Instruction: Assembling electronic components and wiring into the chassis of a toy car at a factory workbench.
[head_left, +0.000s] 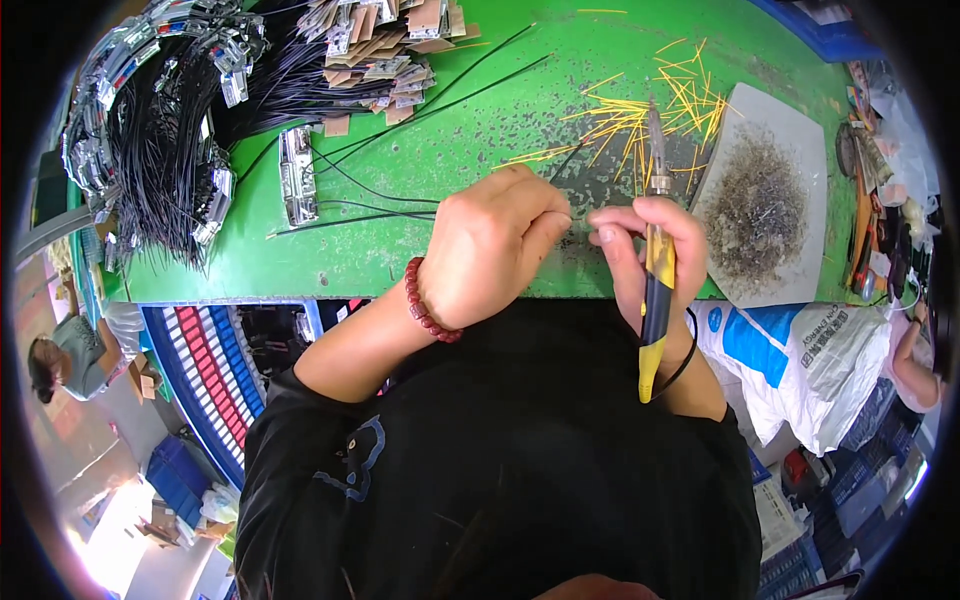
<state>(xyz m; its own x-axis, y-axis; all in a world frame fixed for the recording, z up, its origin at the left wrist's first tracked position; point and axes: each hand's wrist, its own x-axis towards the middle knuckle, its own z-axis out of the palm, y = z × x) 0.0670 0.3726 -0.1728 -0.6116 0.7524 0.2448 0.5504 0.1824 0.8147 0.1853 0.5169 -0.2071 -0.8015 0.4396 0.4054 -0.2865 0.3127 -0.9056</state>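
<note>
My right hand (665,245) grips a yellow and black soldering iron (657,285), its metal tip pointing to the far side of the bench. The thumb and forefinger of that hand reach toward my left hand (500,230), a small gap apart. My left hand is closed in a pinch. Thin black wires (385,206) run into it from a silver metal-cased part (298,175) lying to its left. A short dark wire end shows beyond its knuckles. What lies between the fingertips is too small to make out. Thin yellow sticks or wires (625,125) lie scattered beyond the iron's tip.
A grey board (815,190) bearing dark crumbs lies at the right of the green bench (350,265). Bundles of black wires (155,150) with silver parts fill the far left, beside cardboard-backed pieces (375,60). A white sack (840,360) hangs below the right edge. Other people appear at both sides.
</note>
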